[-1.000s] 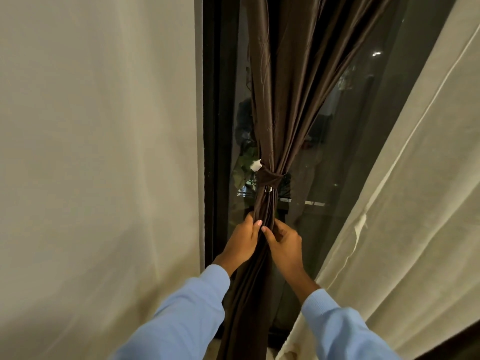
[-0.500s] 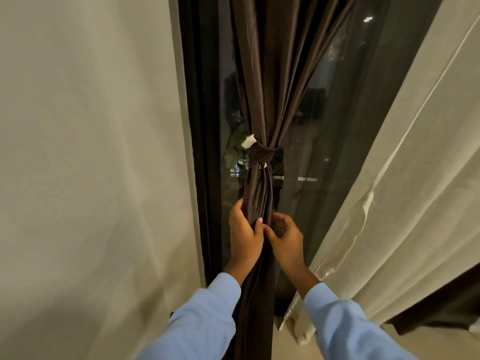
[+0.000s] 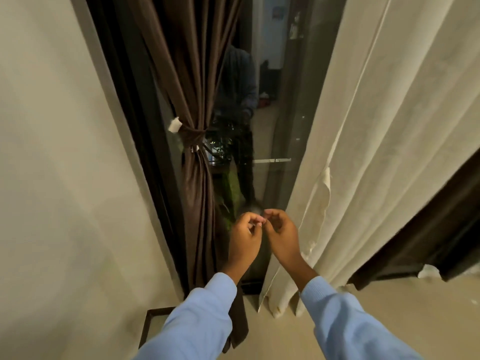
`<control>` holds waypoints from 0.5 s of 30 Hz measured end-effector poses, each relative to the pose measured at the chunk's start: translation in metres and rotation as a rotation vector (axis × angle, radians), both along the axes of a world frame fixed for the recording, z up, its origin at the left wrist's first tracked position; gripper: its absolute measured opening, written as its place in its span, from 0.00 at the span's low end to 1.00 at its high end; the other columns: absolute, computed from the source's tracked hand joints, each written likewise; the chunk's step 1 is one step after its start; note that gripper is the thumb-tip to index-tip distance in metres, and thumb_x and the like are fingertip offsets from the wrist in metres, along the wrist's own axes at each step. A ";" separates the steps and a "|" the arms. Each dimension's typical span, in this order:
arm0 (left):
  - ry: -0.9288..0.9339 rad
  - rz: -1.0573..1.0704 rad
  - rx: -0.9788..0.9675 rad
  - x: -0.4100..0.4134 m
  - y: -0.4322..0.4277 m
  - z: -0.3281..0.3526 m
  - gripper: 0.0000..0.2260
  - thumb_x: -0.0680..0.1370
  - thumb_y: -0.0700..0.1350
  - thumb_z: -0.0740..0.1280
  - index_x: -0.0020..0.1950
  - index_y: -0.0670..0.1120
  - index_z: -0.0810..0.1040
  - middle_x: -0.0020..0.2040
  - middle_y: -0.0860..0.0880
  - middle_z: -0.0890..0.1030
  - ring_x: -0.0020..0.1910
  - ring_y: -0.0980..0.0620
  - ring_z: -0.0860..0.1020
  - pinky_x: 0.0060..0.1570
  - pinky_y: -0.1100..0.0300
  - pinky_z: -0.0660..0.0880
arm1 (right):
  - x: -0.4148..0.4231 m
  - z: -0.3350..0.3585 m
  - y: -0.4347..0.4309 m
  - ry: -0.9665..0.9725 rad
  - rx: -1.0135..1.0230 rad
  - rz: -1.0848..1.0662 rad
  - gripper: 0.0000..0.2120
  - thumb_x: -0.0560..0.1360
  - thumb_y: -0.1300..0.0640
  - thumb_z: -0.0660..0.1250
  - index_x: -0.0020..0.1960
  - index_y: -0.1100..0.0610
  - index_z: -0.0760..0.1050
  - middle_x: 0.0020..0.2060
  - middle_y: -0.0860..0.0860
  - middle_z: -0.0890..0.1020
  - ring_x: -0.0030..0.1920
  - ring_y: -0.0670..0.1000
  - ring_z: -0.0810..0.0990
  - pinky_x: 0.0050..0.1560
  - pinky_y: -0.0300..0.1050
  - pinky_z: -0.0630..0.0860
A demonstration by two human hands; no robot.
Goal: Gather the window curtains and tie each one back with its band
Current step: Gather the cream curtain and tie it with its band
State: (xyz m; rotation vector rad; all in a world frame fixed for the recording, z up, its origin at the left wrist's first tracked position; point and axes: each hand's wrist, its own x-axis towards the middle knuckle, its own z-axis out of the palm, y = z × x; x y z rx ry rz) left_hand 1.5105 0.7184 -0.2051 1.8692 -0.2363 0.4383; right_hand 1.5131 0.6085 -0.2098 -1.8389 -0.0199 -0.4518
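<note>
Brown curtain (image 3: 192, 74) hangs gathered above and to the left of the hands. It is cinched at its waist by a brown band (image 3: 193, 135), then falls on down just left of the left hand (image 3: 244, 239), apart from it. The left hand and right hand (image 3: 281, 233) are raised side by side, fingers curled inward and fingertips nearly meeting, gripping nothing that shows. Behind them is dark window glass (image 3: 275, 126). A cream curtain (image 3: 376, 126) hangs loose, untied, right of the right hand. A pale wall (image 3: 52, 178) lies well left of the left hand.
</note>
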 end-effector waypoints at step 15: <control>0.137 0.000 0.025 0.007 -0.171 0.008 0.06 0.78 0.47 0.66 0.55 0.53 0.74 0.50 0.55 0.79 0.49 0.55 0.78 0.45 0.68 0.76 | -0.007 0.002 -0.177 0.075 0.043 0.079 0.11 0.78 0.66 0.64 0.57 0.56 0.79 0.51 0.48 0.83 0.51 0.48 0.82 0.50 0.45 0.80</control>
